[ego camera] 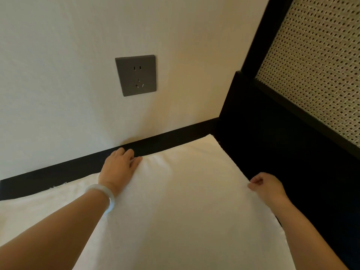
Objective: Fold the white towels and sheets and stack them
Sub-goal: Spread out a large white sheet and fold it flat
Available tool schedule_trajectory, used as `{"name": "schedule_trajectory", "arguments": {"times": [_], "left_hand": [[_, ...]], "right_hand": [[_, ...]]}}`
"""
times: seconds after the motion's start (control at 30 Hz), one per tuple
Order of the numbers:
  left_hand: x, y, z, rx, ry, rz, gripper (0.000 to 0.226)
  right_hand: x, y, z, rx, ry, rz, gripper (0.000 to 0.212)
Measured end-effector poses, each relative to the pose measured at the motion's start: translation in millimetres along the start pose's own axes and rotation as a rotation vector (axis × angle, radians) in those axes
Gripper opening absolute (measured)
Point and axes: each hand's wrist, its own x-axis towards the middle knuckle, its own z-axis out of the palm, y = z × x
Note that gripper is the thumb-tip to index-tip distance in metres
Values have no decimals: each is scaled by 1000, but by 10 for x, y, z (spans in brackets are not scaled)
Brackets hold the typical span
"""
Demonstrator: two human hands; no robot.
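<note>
The white cloth lies spread on the dark desk, its far edge close to the wall and its right edge well short of the rattan panel. The left hand sits on the far edge with fingers curled over it, seemingly gripping the hem, while the right hand pinches the right edge between thumb and fingers. To do this fold well, I would judge that both hands should draw the cloth taut, match hem to hem, then smooth out the shallow ridge near the left hand before creasing. Counted: two hands, one pale bracelet, one wall socket, one panel. A frayed lower layer shows at left; whether it is a second cloth cannot be told.
</note>
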Motion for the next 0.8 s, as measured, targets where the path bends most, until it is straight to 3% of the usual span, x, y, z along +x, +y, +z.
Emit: {"name": "schedule_trajectory", "arguments": {"times": [0.07, 0.13, 0.27, 0.37, 0.5, 0.57, 0.67, 0.8], "left_hand": [[3, -7, 4, -5, 1, -2, 28], [4, -8, 3, -10, 2, -3, 27], [-5, 32, -22, -11, 27, -10, 29], [-12, 45, -48, -11, 33, -24, 30], [-27, 17, -70, -14, -8, -11, 29], [15, -20, -147, -61, -102, 8, 27], [89, -163, -429, -133, -389, 99, 33], [85, -560, -883, -198, -750, 38, 33]], "right_hand": [[-42, -86, 73, -319, 127, -106, 26], [-172, -336, 290, -434, 261, -328, 41], [-369, -1076, 969, -404, 58, -680, 59], [-275, -1387, 1353, -542, -47, -621, 61], [-166, -1397, 1540, -609, 21, -513, 66], [-156, -1380, 1540, -601, 31, -518, 66], [-162, -1391, 1518, -603, 34, -523, 65], [-200, -1403, 1485, -602, 31, -515, 64]]}}
